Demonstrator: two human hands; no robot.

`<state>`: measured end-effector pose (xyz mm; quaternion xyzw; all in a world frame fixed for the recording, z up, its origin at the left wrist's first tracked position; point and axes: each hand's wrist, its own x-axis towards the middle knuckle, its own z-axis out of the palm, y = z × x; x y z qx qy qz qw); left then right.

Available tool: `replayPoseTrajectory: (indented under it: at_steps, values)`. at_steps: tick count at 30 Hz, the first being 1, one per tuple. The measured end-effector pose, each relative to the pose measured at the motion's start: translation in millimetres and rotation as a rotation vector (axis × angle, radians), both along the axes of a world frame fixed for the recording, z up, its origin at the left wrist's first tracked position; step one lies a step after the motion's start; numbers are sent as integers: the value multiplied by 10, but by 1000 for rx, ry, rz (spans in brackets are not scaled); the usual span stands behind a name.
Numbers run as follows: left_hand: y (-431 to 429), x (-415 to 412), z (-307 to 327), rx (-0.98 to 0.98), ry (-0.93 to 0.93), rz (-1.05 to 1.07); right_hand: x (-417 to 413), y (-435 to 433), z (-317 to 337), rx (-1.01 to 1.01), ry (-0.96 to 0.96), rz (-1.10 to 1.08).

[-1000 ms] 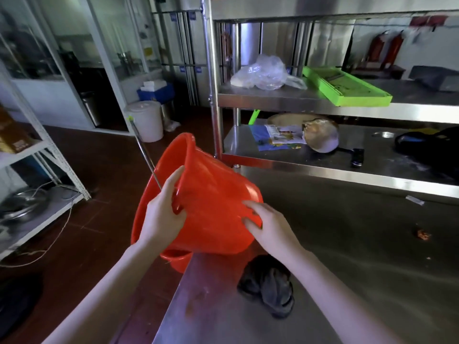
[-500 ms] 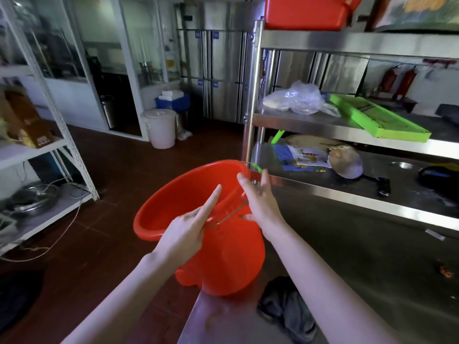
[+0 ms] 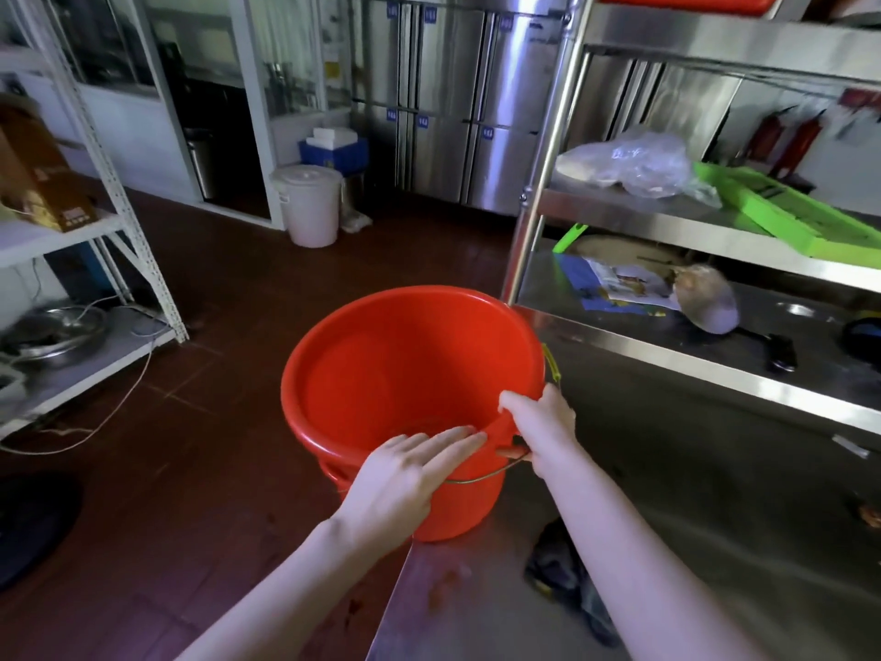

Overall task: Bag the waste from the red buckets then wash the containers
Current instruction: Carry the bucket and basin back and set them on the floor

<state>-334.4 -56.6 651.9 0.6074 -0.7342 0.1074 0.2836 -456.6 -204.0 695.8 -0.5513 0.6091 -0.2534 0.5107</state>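
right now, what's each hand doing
left hand: open, fingers flat on the bucket
right hand: holding the bucket rim

The one head-worn camera is looking forward and down, sitting close above the left hand (image 3: 405, 474) and right hand (image 3: 541, 429), taking in the red bucket (image 3: 381, 374) at their fingertips and the counter (image 3: 715, 517) beneath the right hand.

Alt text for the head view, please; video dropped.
Upright red bucket, seemingly empty, at the corner of the table; right hand grips its rim, left hand rests flat on its near side. A dark cloth lies on the table.
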Motion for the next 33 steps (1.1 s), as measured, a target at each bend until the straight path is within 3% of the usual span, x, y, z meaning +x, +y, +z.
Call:
replayPoseTrajectory:
  at_steps: [4,7,11,15,21,24,28,31,33]
  values:
    - [257,277,42,55,122,107,-157,16,-87,-20,-131,-6]
    - [562,577,-21,5,427,372,-288,31,-155,-24,-195,44]
    - [766,833,-159,22,840,962,-262,143,-210,-82,-212,207]
    - [1019,938,-203,-12,1195,1096,-144,213,-249,-173,-231,397]
    - [1555,1033,-250,-128,1272,1140,188,316,-381,-298,-211,541]
    - [1712,1073,-315,-183,1290,1160,438,346,-504,-323,-28,582]
    - [1901,1246,-514,-269,1323,1189,753,469,-679,-509,322,642]
    - [2009,1530,-664,-263,1334,1217,1032,607,-814,-612,426,653]
    - [2071,1764,-742,-245,1342,1214,1277,687,-908,-569,422,654]
